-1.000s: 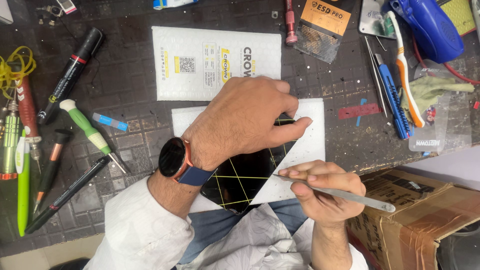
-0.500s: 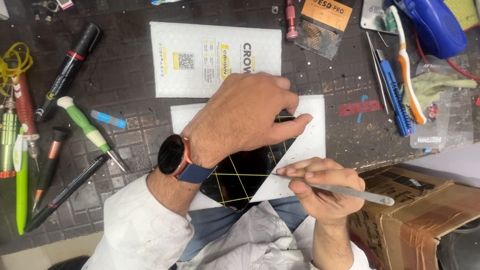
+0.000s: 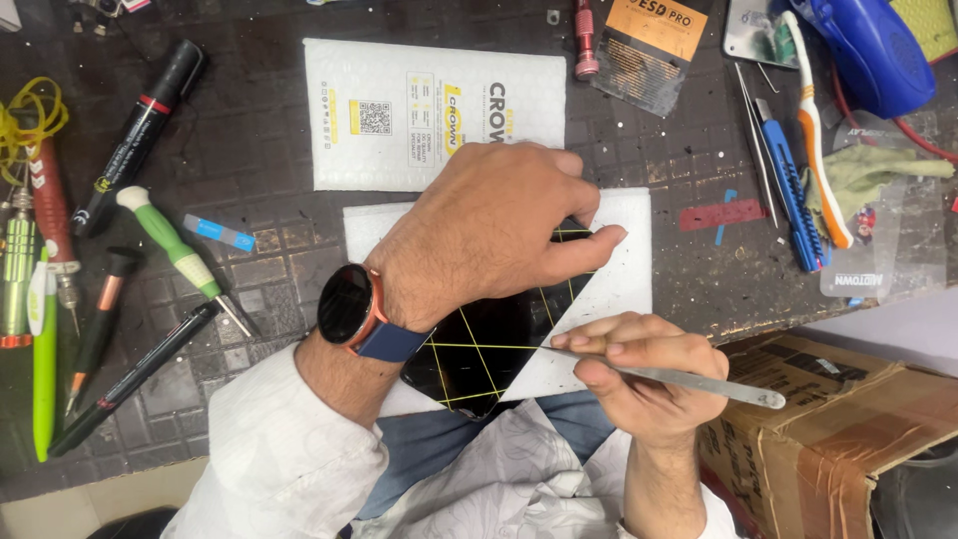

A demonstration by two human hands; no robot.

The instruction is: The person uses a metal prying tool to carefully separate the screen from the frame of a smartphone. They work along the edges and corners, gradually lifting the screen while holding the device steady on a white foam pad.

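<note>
My left hand [image 3: 499,225] presses flat on a black phone screen [image 3: 489,344] marked with thin yellow crossing lines. The screen lies on a white foam sheet [image 3: 624,274] at the table's near edge. A round black watch with a blue strap [image 3: 349,309] sits on that wrist. My right hand [image 3: 644,369] grips a slim metal pry tool [image 3: 699,381], its tip touching the screen's right edge. Most of the screen is hidden under the left hand.
A white padded envelope [image 3: 399,110] lies behind the sheet. Markers, a green-handled screwdriver [image 3: 180,255] and other tools crowd the left. Tweezers, a blue cutter [image 3: 788,190], a toothbrush [image 3: 818,130] and a blue device sit right. A cardboard box [image 3: 848,429] stands below the table edge.
Both hands hold nearly the same pose. The view has shifted slightly, and the pry tool tip stays at the screen's edge.
</note>
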